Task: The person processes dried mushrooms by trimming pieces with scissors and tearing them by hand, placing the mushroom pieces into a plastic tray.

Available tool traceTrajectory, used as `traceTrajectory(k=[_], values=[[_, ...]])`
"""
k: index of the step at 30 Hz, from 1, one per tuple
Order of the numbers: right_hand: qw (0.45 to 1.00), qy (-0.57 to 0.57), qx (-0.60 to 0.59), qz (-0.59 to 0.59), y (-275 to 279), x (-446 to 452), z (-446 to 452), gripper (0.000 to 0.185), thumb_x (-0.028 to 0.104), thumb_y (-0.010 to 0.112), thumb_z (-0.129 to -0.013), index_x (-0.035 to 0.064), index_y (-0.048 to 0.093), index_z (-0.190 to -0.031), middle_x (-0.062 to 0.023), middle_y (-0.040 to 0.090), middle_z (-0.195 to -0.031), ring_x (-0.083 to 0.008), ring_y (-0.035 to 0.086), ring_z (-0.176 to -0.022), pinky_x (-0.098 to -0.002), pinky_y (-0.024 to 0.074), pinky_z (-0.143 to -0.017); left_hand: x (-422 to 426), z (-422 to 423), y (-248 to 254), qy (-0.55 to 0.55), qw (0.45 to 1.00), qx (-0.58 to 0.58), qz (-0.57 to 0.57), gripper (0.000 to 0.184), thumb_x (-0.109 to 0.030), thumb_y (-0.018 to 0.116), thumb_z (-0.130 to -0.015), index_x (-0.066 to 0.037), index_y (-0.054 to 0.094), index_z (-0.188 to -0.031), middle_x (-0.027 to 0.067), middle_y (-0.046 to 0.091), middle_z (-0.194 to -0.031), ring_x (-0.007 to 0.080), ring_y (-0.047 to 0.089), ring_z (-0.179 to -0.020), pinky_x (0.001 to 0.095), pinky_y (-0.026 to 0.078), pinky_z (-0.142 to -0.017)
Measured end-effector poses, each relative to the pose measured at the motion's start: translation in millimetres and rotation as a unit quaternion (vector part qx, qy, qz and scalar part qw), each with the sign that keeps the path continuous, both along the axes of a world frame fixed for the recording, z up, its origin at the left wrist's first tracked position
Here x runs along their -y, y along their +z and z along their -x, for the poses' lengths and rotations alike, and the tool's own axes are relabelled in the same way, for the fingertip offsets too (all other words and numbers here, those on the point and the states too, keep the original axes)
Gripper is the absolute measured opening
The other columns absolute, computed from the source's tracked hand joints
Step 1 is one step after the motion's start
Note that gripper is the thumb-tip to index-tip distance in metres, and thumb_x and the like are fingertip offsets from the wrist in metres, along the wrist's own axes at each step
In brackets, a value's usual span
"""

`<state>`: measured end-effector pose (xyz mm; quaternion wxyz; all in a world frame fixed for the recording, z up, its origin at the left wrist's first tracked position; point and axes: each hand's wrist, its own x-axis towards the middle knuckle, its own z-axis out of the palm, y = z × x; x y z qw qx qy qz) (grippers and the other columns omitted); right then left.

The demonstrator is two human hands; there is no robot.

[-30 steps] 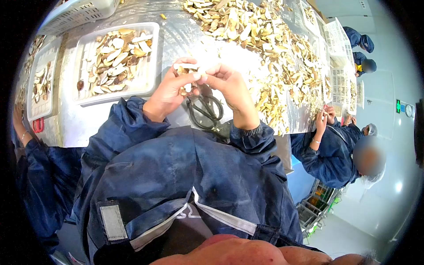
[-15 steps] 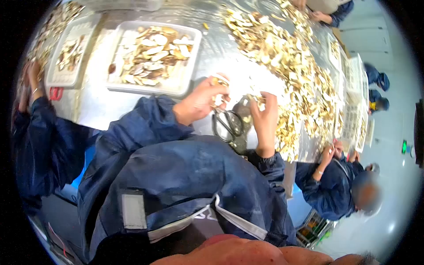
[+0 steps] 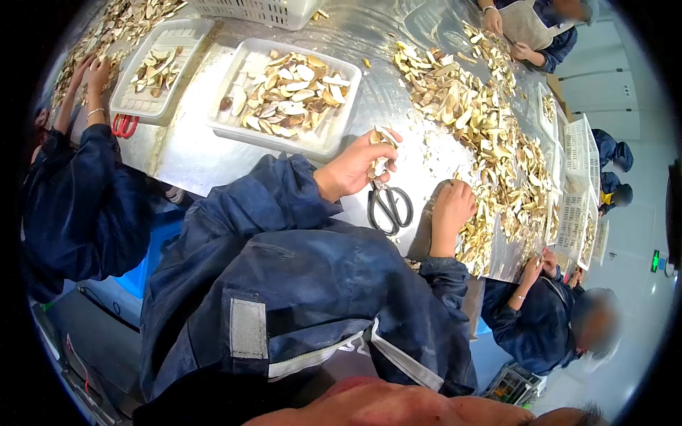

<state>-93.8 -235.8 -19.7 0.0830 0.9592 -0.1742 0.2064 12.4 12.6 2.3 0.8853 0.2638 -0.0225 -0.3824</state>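
Note:
Several pale, brown-edged mushroom slices (image 3: 381,152) are gripped in my left hand (image 3: 355,165), its fingers closed round them. Just below that hand lies a pair of black-handled scissors (image 3: 389,210) on the metal table, its blades mostly hidden under the hand. My right hand (image 3: 452,207) rests at the near edge of a big heap of sliced mushrooms (image 3: 490,135), back of the hand up and fingers curled down. Whatever its fingertips hold is hidden. To the left of my left hand stands a white plastic tray (image 3: 231,128) with mushroom slices inside.
A second white tray (image 3: 126,101) with slices and red-handled scissors (image 3: 125,126) lie near a co-worker's hands (image 3: 96,74) on the left. White baskets (image 3: 577,156) line the right side. Other people work at the right (image 3: 533,312) and far end (image 3: 529,53).
The view has shifted, so the table appears further right. My right hand has turned over and moved from beside the scissors to the heap's edge. My left hand still grips slices.

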Motion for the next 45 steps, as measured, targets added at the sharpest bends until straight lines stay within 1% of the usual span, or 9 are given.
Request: traceTrajectory(k=[5, 10, 14, 20, 21, 24, 28, 33, 45], values=[[0.999, -0.033, 0.008, 0.041, -2, 14, 8, 0.017, 0.019, 0.059, -0.091, 0.0096, 0.065, -0.103, -0.0053, 0.064, -0.104, -0.0281, 0.058, -0.1, -0.0447, 0.0429, -0.086, -35, -2, 19, 0.044, 0.996, 0.064, 0.035, 0.029, -0.006, 0.061, -0.09, -0.006, 0.057, -0.119, 0.0102, 0.064, -0.091, 0.0153, 0.062, -0.07, 0.027, 0.049, -0.05], [0.998, -0.054, 0.001, 0.042, -7, 32, 12, 0.017, 0.019, 0.056, -0.092, 0.0091, 0.065, -0.101, -0.0051, 0.064, -0.105, -0.0275, 0.06, -0.098, -0.0467, 0.0431, -0.086, -132, -36, 40, 0.221, 0.955, 0.172, -0.098, 0.034, -0.017, 0.061, -0.093, -0.008, 0.055, -0.125, 0.0092, 0.063, -0.111, 0.0235, 0.065, -0.097, 0.0374, 0.057, -0.076], [0.994, -0.104, -0.035, 0.019, 4, 39, 22, 0.02, 0.019, 0.055, -0.092, 0.0063, 0.065, -0.103, -0.0071, 0.065, -0.108, -0.0287, 0.061, -0.1, -0.0503, 0.0426, -0.089, -182, -67, 61, 0.415, 0.809, 0.264, -0.321, 0.033, -0.004, 0.06, -0.086, -0.005, 0.056, -0.119, 0.0087, 0.063, -0.093, 0.0115, 0.06, -0.071, 0.0249, 0.048, -0.053], [0.994, 0.023, 0.049, -0.096, 21, 3, 30, 0.024, 0.022, 0.065, -0.089, 0.0068, 0.063, -0.107, -0.011, 0.063, -0.115, -0.0301, 0.057, -0.108, -0.048, 0.039, -0.091, -207, -105, 39, 0.266, 0.684, 0.415, -0.537, 0.036, -0.017, 0.069, -0.087, -0.005, 0.06, -0.12, 0.0089, 0.063, -0.107, 0.0134, 0.062, -0.085, 0.0275, 0.05, -0.064], [0.99, 0.05, 0.055, -0.12, 20, -7, 29, 0.023, 0.021, 0.065, -0.089, 0.0072, 0.063, -0.107, -0.0105, 0.063, -0.114, -0.0297, 0.057, -0.108, -0.0469, 0.0382, -0.091, -213, -118, 26, 0.271, 0.568, 0.536, -0.563, 0.038, -0.024, 0.071, -0.086, -0.005, 0.064, -0.118, 0.014, 0.063, -0.115, 0.023, 0.063, -0.092, 0.0338, 0.051, -0.074], [0.98, 0.088, 0.082, -0.158, 14, -36, 22, 0.018, 0.015, 0.064, -0.088, 0.0088, 0.063, -0.105, -0.0086, 0.063, -0.111, -0.0283, 0.057, -0.106, -0.0431, 0.0356, -0.091, -187, -118, 55, 0.223, 0.543, 0.544, -0.6, 0.037, -0.025, 0.07, -0.086, -0.005, 0.065, -0.117, 0.0165, 0.063, -0.121, 0.0311, 0.063, -0.099, 0.0393, 0.049, -0.087], [0.97, 0.108, 0.103, -0.191, 1, -41, 15, 0.017, 0.013, 0.064, -0.087, 0.0091, 0.064, -0.104, -0.0074, 0.063, -0.11, -0.027, 0.056, -0.105, -0.0421, 0.035, -0.092, -147, -140, 58, 0.154, 0.479, 0.636, -0.584, 0.028, -0.019, 0.067, -0.089, -0.003, 0.066, -0.112, 0.0175, 0.066, -0.112, 0.0351, 0.061, -0.106, 0.0399, 0.047, -0.093], [0.967, 0.108, 0.105, -0.207, 1, -40, 18, 0.017, 0.012, 0.064, -0.088, 0.0092, 0.063, -0.104, -0.0078, 0.062, -0.109, -0.027, 0.055, -0.105, -0.0417, 0.0348, -0.091, -114, -169, 52, 0.046, 0.295, 0.62, -0.726, 0.021, -0.019, 0.059, -0.085, -0.006, 0.07, -0.098, 0.0163, 0.071, -0.097, 0.038, 0.065, -0.096, 0.0485, 0.049, -0.083], [0.952, 0.112, 0.098, -0.267, 7, -37, 17, 0.017, 0.012, 0.065, -0.088, 0.008, 0.063, -0.104, -0.0082, 0.061, -0.111, -0.0279, 0.053, -0.105, -0.0423, 0.0348, -0.092, -106, -175, 41, 0.032, 0.386, 0.638, -0.665, 0.021, -0.018, 0.069, -0.082, -0.002, 0.067, -0.094, 0.0178, 0.068, -0.086, 0.0353, 0.066, -0.081, 0.0434, 0.051, -0.072]])
